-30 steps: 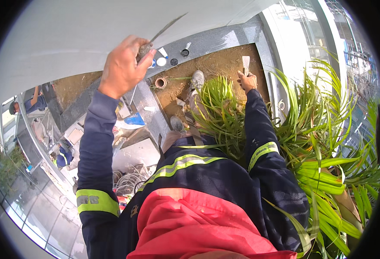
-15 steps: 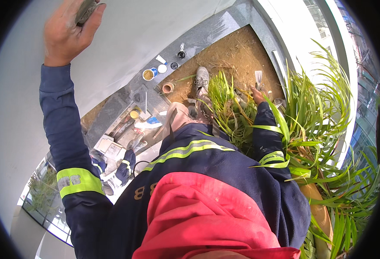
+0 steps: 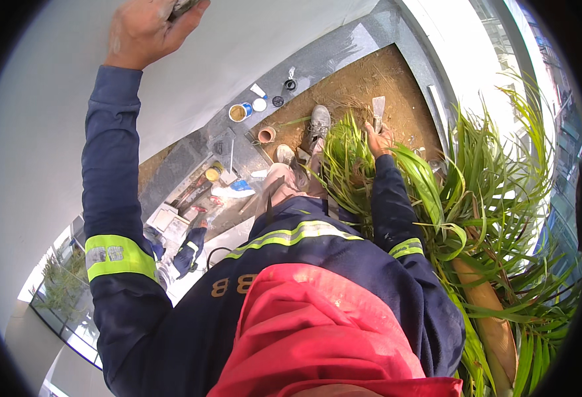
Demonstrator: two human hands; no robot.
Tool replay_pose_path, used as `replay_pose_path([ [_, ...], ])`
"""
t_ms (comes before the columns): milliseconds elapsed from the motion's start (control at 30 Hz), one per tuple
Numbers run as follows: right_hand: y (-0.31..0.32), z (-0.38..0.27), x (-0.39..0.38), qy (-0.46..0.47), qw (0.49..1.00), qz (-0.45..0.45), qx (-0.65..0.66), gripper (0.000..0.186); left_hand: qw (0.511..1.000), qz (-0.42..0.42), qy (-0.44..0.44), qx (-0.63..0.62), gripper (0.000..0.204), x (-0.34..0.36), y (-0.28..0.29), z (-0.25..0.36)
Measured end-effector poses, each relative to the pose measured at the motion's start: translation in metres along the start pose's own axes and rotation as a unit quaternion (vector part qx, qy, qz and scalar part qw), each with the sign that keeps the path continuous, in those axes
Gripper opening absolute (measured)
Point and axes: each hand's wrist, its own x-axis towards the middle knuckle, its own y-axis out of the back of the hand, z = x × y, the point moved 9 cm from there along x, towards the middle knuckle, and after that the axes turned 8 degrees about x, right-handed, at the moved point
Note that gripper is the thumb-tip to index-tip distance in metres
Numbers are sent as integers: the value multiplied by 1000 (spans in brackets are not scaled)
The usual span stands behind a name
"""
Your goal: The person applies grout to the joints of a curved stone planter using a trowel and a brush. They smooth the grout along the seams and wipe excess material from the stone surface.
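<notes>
Raised at the upper left, close to the pale wall, my left hand is closed on a grey, caked object. The top edge cuts that object off, so its kind does not show. At the right, my right hand grips a putty knife by the handle, its wide blade pointing away from me. Long green leaves of a plant crowd around my right wrist and forearm.
By the wall's foot stand an open tub and a black-rimmed pot. A clay-coloured pot lies near my shoe. Another person's sleeve shows at lower left, beside scattered tools and a yellow tin. A thick stem rises at right.
My left hand has shifted right and slightly up along the wall with the grey object. My right hand, with the putty knife, has moved left and a little farther from me, out of the leaves.
</notes>
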Motion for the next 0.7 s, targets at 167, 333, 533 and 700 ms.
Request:
replay_pose_path([
  [167,-89,-30,-60,-129,934,-193,272,23,924,-59,304,-226,38,-113,-113,49],
  [333,-196,-78,-150,-82,879,-226,412,24,591,-248,628,-441,58,-335,-267,212],
  [533,-297,6,-161,-65,903,-197,377,16,271,-64,685,-673,53,-459,-406,350],
  [700,-346,131,-45,-81,946,-89,301,17,391,-140,712,-567,74,-556,-514,394],
])
